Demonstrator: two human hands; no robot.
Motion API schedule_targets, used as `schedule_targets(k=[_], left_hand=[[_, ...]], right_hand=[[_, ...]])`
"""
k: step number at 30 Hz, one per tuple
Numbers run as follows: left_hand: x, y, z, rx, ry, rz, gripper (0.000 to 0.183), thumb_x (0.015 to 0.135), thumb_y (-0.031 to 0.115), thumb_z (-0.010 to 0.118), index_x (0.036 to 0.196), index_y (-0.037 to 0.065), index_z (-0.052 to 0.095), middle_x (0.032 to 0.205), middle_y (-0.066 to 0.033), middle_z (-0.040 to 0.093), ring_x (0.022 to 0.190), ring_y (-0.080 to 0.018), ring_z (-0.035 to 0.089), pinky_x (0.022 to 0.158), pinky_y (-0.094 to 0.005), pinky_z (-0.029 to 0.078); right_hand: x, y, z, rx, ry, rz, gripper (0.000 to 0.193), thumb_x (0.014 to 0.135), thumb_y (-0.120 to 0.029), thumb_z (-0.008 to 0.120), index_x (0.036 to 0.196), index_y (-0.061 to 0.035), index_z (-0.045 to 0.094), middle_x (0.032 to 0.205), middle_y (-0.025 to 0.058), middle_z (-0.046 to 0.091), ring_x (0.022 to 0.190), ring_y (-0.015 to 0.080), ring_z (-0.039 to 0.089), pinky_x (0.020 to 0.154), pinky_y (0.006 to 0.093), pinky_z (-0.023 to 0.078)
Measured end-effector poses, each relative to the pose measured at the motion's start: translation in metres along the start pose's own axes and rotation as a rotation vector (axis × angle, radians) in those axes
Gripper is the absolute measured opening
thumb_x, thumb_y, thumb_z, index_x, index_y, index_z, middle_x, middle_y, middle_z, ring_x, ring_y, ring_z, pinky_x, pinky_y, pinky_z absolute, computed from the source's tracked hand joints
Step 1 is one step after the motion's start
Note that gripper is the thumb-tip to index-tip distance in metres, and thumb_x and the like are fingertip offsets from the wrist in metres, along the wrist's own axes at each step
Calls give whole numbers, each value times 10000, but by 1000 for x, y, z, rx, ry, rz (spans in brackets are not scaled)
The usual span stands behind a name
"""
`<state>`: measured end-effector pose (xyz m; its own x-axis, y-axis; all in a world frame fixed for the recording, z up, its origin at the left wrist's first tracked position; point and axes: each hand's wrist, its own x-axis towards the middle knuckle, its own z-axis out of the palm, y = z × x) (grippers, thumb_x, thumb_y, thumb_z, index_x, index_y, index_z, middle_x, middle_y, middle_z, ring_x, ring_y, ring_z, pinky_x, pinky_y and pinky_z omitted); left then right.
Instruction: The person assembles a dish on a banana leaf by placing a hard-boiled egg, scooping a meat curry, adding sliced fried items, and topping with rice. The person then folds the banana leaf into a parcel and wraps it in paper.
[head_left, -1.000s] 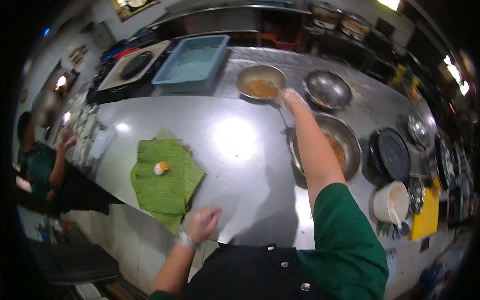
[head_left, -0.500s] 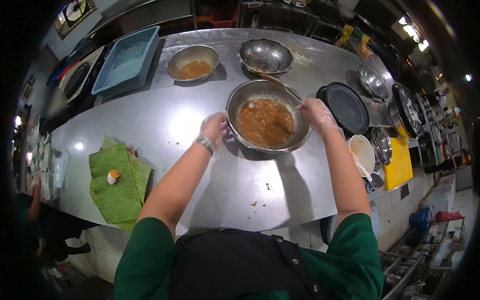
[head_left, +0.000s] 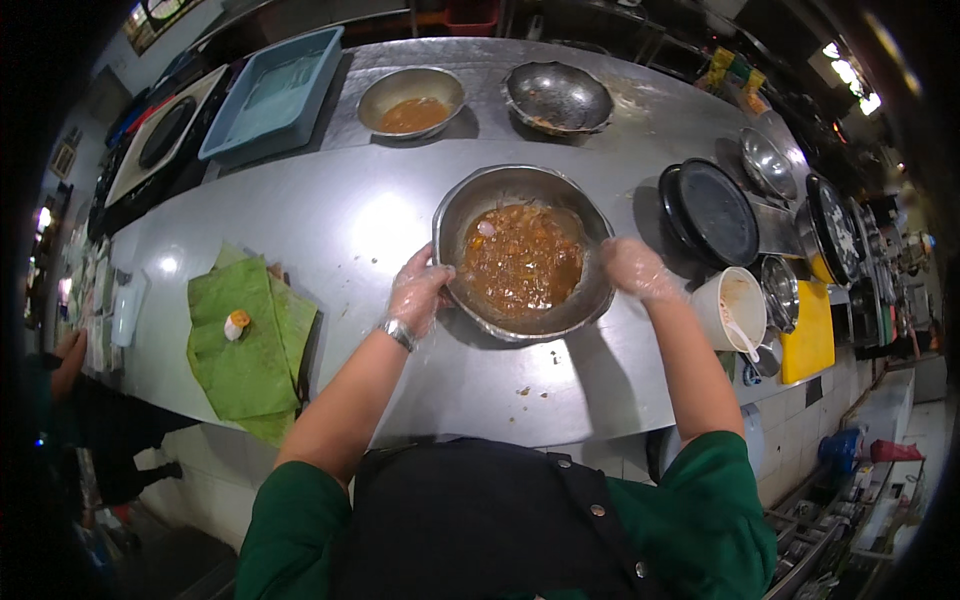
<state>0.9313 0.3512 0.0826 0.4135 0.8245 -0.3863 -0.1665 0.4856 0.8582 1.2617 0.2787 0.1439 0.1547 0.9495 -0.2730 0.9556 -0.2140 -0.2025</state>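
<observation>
At the middle of the steel surface [head_left: 330, 225] sits the big steel bowl [head_left: 522, 252], holding a brown, chunky stew that pools toward its near side. Both gloved hands are on it: the left hand [head_left: 418, 290] curls around the bowl's left rim, fingers closed on the edge, and the right hand [head_left: 636, 268] presses against the right rim, fingers wrapped loosely on the metal. The two hands are well apart, the bowl between them.

Beyond the bowl, a smaller steel bowl [head_left: 411, 100] carries a shallow orange-brown sauce, and just right of that a dark metal bowl [head_left: 558, 96] shows only smears. Further left of those lies a blue plastic tray [head_left: 272, 90], nothing plain to see inside. Right of the big bowl rest stacked black pans [head_left: 708, 212], and nearer, a white cup [head_left: 732, 306] with a spoon in it. Far left of the bowl, green banana leaves [head_left: 246, 345] lie flat with a small white-and-orange lump [head_left: 235, 325] on top.
</observation>
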Motion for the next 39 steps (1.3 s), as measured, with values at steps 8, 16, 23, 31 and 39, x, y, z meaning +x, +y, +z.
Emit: schedule_targets(k=[8,16,23,31,39], left_hand=[[-107,-14,-98,-161,134,9,609,884,-3,531,1470,59,378,1087,-74,654,887,-160,650,764,-338,561],[-171,-5,-157,-285,237,-3,594,903,5,590,1461,55,393,966,-35,642,839,-129,631,723,-309,539],[-185,-2,-201,-295,96,-22,620,949,56,534,1511,29,275,1267,-122,590,1050,-189,626,850,-367,551],[-183,-2,-210,-208,16,-35,605,977,117,544,1515,44,275,1273,-111,593,1033,-195,631,818,-376,554],[-181,-1,-209,-228,15,-51,570,983,74,527,1510,64,311,1067,-52,622,798,-123,623,696,-328,581]], right_hand=[[-32,-112,18,182,-92,-147,297,913,-235,535,1049,-31,703,1022,223,689,976,385,653,854,442,502],[-36,-214,68,85,-24,-341,222,932,-162,500,1020,-58,676,994,199,684,944,368,655,847,460,515],[-56,-262,19,-51,-122,-319,267,930,-232,581,1124,-106,711,1026,159,702,961,347,662,847,440,517],[-85,-283,50,-97,-147,-341,243,919,-223,571,1087,-120,713,968,146,706,924,326,668,833,455,517],[-122,-251,53,60,56,-11,259,927,-188,523,1087,-102,708,941,185,696,936,366,666,826,470,522]])
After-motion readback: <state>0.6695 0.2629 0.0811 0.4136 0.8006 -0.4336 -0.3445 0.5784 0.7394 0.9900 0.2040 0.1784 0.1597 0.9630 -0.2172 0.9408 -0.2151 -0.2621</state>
